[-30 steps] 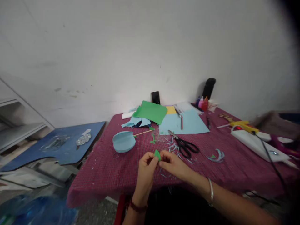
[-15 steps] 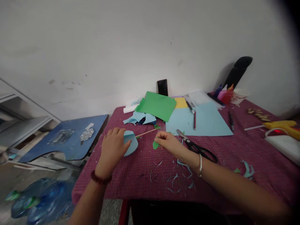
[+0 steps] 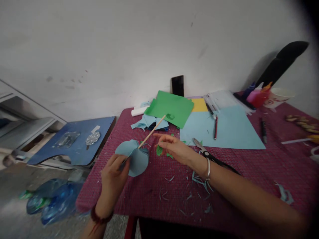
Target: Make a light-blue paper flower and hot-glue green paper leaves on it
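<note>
The left hand (image 3: 113, 176) holds a blue paper shape (image 3: 133, 158) just above the near left part of the tabletop (image 3: 249, 172). The shape is light blue, smooth and almost round, like a flat fan, and it looks like 2 round sheets laid one on the other. A thin wooden stick (image 3: 152, 131) lies across it. The stick is straight and pale brown. Its long line runs from the left hand up and to the right, and its far tip points at the green sheet (image 3: 174, 106). The left grip is closed on the low edge of the blue paper shape, where the stick ends (the very end of the stick is hidden by the fingers).

The right hand (image 3: 174, 149) is just beside the shape, on its right. Its grip pinches a small green bit (image 3: 159, 150) of paper, which hangs down under the fingers. The pointing finger sticks out to the left, near the stick. A silver bangle (image 3: 208, 168) sits on that wrist.

The tabletop has a dark red cloth with little checks. Black scissors (image 3: 208, 155) lie close behind the right hand. A big light blue sheet (image 3: 231, 132) lies flat, with a red pen (image 3: 215, 122) on it. Thin blue paper scraps (image 3: 196, 179) are spread over the cloth near the right arm.
</note>
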### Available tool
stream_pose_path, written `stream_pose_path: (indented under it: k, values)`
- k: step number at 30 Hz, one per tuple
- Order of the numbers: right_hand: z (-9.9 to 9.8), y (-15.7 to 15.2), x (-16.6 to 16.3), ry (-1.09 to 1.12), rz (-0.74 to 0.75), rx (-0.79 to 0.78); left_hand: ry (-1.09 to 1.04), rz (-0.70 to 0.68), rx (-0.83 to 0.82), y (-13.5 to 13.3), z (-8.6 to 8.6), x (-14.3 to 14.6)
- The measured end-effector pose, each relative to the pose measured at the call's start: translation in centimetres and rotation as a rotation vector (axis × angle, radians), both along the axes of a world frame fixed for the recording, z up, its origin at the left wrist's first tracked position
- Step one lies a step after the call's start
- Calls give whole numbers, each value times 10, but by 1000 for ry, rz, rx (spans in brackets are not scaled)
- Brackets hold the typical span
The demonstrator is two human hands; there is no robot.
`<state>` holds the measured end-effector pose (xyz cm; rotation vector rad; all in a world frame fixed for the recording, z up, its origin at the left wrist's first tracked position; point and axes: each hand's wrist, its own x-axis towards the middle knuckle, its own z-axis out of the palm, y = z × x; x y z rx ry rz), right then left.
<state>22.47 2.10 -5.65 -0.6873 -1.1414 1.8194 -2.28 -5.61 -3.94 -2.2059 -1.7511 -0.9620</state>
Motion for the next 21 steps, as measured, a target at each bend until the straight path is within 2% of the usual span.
stream_pose_path:
  k: [4, 7, 12, 15, 21]
  values:
    - [30, -10, 14, -46, 59, 326, -141, 8, 178, -23, -30, 34]
    - [49, -21, 24, -110, 58, 532, -230, 1, 210, -31, -48, 59]
    - [59, -40, 35, -206, 42, 713, -275, -96, 206, -43, -64, 79]
    - [57, -49, 38, -219, 37, 776, -295, -93, 147, -55, -56, 83]
    - [56, -61, 37, -284, 62, 841, -141, -84, 180, -71, -16, 85]
